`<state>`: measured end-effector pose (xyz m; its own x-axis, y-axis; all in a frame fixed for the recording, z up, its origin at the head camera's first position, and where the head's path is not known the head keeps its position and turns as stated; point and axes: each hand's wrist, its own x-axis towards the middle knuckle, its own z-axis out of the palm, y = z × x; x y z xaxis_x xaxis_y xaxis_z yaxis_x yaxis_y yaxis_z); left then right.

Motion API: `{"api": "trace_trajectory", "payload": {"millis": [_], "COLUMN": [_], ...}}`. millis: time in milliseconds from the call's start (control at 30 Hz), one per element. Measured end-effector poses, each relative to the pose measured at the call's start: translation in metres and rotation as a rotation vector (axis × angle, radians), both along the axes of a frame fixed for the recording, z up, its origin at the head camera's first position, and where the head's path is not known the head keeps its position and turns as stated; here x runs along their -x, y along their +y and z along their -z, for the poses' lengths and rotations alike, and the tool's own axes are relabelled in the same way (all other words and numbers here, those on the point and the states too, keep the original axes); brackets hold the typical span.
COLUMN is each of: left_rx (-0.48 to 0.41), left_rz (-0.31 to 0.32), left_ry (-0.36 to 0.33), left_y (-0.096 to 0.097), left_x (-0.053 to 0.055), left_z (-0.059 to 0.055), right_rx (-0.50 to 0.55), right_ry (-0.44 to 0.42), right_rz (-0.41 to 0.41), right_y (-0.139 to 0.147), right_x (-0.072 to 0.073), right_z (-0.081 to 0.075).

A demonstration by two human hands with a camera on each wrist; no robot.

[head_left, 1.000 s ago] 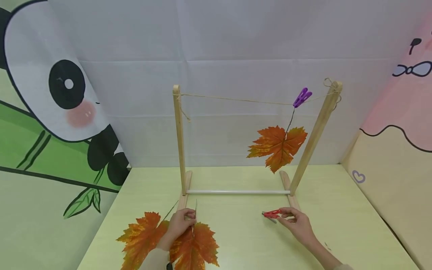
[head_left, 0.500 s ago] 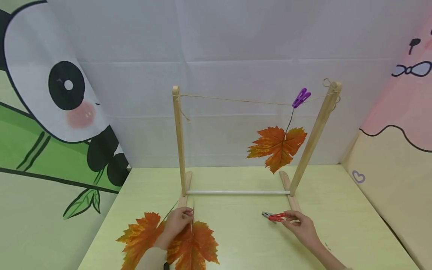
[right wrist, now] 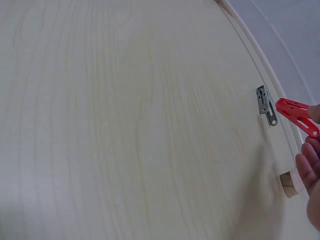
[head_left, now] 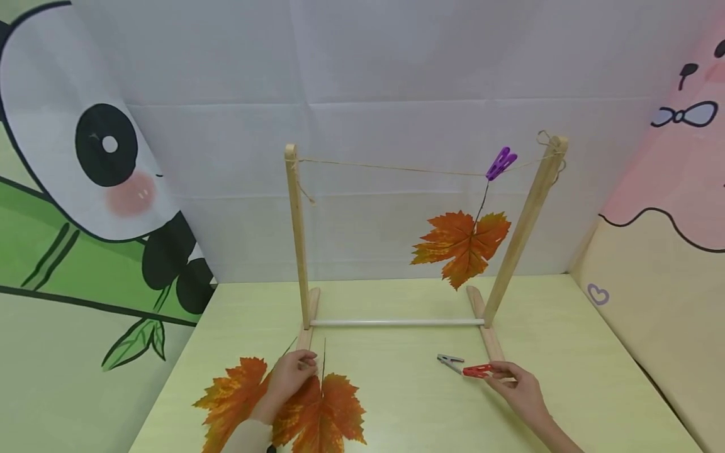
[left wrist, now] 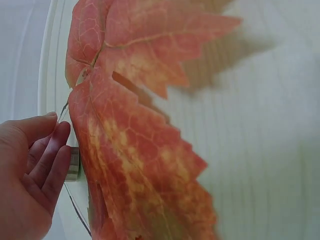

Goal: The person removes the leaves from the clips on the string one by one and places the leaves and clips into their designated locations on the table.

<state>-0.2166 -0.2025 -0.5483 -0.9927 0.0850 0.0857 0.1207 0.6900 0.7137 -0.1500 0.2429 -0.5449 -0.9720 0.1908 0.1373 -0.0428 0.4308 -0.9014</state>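
Note:
My right hand (head_left: 520, 391) pinches a red clothespin (head_left: 477, 371) between thumb and fingers, held over the table. A grey clothespin (head_left: 450, 361) lies on the table just left of it; the right wrist view shows both, the grey clothespin (right wrist: 263, 102) beside the red clothespin (right wrist: 298, 116). An orange maple leaf (head_left: 324, 412) lies at the front with its thin stem pointing away from me. Beside that stem is my left hand (head_left: 290, 377), fingers loosely bent; in the left wrist view its thumb and forefinger are close to the stem. The hand partly covers another maple leaf (head_left: 233, 399).
A wooden frame with two posts (head_left: 297, 239) and a white crossbar (head_left: 396, 323) stands behind the hands. A string (head_left: 391, 167) runs between the posts. From it a purple clothespin (head_left: 501, 165) holds a hanging maple leaf (head_left: 461, 245) by its stem.
The red clothespin has moved right with my right hand, apart from the grey one. My left hand has drawn slightly left, off the front leaf's stem.

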Motion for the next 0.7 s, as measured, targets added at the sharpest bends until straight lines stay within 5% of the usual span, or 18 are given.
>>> {"api": "trace_trajectory", "payload": {"millis": [700], "left_rx": [-0.061], "left_rz": [-0.013], "left_ry": [-0.022], "left_y": [-0.004], "left_x": [-0.001], "left_z": [0.001], "right_rx": [-0.087], "right_ry": [-0.113], "right_rz": [0.049], "right_y": [0.013], "right_x": [-0.01], "right_z": [0.02]}}
